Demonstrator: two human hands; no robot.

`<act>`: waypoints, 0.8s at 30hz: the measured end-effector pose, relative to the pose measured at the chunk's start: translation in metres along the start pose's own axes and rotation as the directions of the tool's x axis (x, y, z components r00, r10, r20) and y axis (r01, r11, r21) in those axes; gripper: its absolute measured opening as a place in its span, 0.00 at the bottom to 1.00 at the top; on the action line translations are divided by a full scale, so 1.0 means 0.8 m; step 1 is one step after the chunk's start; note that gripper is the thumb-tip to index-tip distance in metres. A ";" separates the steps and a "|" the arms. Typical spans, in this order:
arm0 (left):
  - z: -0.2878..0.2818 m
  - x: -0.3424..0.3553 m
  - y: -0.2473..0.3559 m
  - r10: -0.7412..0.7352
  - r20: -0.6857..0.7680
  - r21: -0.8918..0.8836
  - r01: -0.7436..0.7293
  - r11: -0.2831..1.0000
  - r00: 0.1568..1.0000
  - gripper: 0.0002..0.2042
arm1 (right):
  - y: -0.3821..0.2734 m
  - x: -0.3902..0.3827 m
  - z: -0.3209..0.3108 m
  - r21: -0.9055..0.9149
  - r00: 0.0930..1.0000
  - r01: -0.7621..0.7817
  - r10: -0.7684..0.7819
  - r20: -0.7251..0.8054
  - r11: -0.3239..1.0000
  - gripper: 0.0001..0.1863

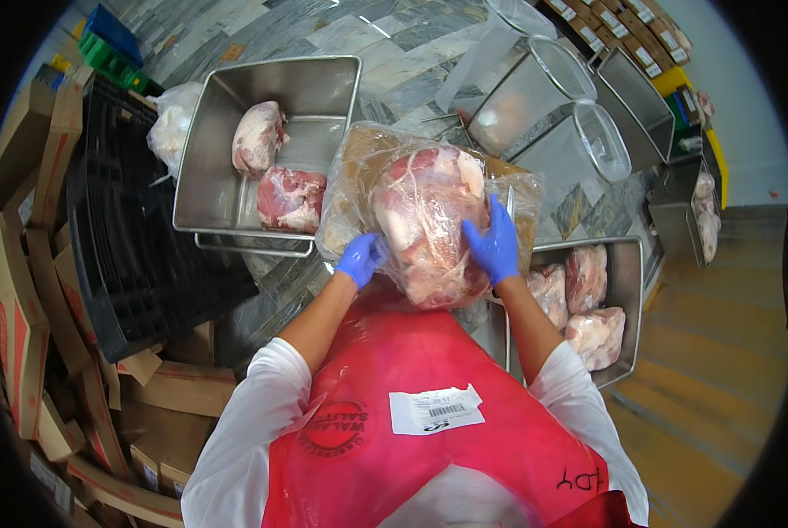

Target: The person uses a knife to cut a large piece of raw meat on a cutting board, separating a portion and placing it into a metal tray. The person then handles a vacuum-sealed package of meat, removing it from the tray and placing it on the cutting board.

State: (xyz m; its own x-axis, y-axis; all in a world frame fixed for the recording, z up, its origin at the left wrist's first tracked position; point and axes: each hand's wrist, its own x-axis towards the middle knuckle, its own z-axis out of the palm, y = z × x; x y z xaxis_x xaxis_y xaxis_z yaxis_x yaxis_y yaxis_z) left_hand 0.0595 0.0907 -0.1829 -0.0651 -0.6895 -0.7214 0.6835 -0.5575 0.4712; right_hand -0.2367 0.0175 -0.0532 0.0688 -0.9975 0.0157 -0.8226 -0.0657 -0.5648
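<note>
A large piece of raw meat [429, 220] in clear plastic wrap sits right in front of me, pink and red with white fat. My left hand [359, 259], in a blue glove, closes on its lower left side, with the fingertips partly hidden by the plastic. On the right side, my right hand [494, 244], also blue-gloved, presses thumb and fingers around the meat. Beneath it lies a brown cardboard box [348, 176] covered in loose clear plastic. A thin, pale, blade-like strip [511, 201] shows just beyond my right fingers; its kind is unclear.
A steel tub [315, 88] at the left holds two meat pieces [292, 199]. Another steel tub [638, 290] at the right holds several more. Clear plastic-lined containers [544, 132] stand beyond. A black pallet stack [139, 220] and flattened cardboard boxes [24, 326] crowd the left.
</note>
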 end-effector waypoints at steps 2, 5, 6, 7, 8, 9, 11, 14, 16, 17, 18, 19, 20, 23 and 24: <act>0.032 0.000 -0.001 -0.048 -0.063 -0.042 0.046 0.998 0.997 0.05 | -0.033 -0.037 -0.012 -0.152 0.991 0.135 -0.133 0.023 0.979 0.55; 0.021 0.022 -0.019 -0.050 -0.016 -0.070 0.049 0.996 0.999 0.08 | -0.049 -0.071 -0.008 -0.239 0.973 0.229 -0.213 0.093 0.944 0.59; 0.023 0.026 -0.023 -0.052 -0.029 -0.085 0.049 0.995 0.998 0.08 | -0.046 -0.071 -0.005 -0.240 0.974 0.225 -0.207 0.096 0.944 0.58; 0.022 0.029 -0.021 -0.074 -0.047 -0.013 0.073 0.997 0.996 0.09 | -0.047 -0.070 -0.005 -0.243 0.975 0.219 -0.201 0.094 0.945 0.57; 0.021 0.031 -0.019 -0.094 -0.067 0.059 0.098 0.993 0.993 0.09 | -0.047 -0.069 -0.005 -0.245 0.976 0.212 -0.195 0.092 0.946 0.56; 0.019 0.034 -0.018 -0.114 -0.088 0.131 0.125 0.984 0.990 0.10 | -0.047 -0.070 -0.005 -0.256 0.977 0.215 -0.204 0.071 0.943 0.55; 0.010 0.048 -0.022 -0.023 -0.200 0.094 0.043 0.995 0.980 0.07 | -0.047 -0.067 -0.004 -0.268 0.972 0.232 -0.233 0.028 0.935 0.52; 0.025 0.056 -0.026 0.070 -0.298 0.112 -0.038 0.993 0.952 0.11 | -0.041 -0.070 -0.002 -0.213 0.973 0.218 -0.228 -0.025 0.952 0.49; 0.031 0.061 -0.029 0.109 -0.320 0.110 -0.077 0.991 0.941 0.14 | -0.040 -0.070 -0.004 -0.189 0.968 0.225 -0.241 -0.064 0.956 0.48; 0.028 0.072 -0.032 0.125 -0.321 0.088 -0.102 0.991 0.939 0.14 | -0.041 -0.068 -0.005 -0.176 0.964 0.234 -0.251 -0.085 0.956 0.47; 0.024 0.081 -0.036 0.141 -0.322 0.065 -0.127 0.990 0.936 0.15 | -0.039 -0.067 -0.004 -0.148 0.963 0.239 -0.254 -0.090 0.960 0.47; 0.039 0.080 -0.036 0.075 -0.293 -0.034 -0.089 0.995 0.953 0.15 | -0.028 -0.066 -0.002 -0.134 0.965 0.228 -0.242 -0.099 0.964 0.47; 0.055 0.074 -0.031 0.010 -0.261 -0.126 -0.044 0.991 0.965 0.16 | -0.019 -0.067 -0.001 -0.116 0.967 0.214 -0.227 -0.112 0.970 0.47; 0.061 0.072 -0.028 -0.028 -0.126 -0.273 -0.008 0.962 0.992 0.19 | -0.007 -0.066 -0.002 -0.070 0.968 0.209 -0.217 -0.123 0.975 0.47; 0.053 0.074 -0.032 -0.011 -0.079 -0.303 -0.013 0.953 0.997 0.20 | -0.007 -0.063 -0.003 -0.056 0.971 0.203 -0.208 -0.121 0.978 0.47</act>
State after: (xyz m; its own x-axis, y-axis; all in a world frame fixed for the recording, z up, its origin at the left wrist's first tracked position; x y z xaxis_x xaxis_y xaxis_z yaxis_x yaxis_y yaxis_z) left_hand 0.0076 0.0447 -0.2159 -0.0156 -0.6445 -0.7644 0.8727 -0.3819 0.3042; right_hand -0.2371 0.0684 -0.0491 0.1694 -0.9576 0.2331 -0.8220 -0.2678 -0.5027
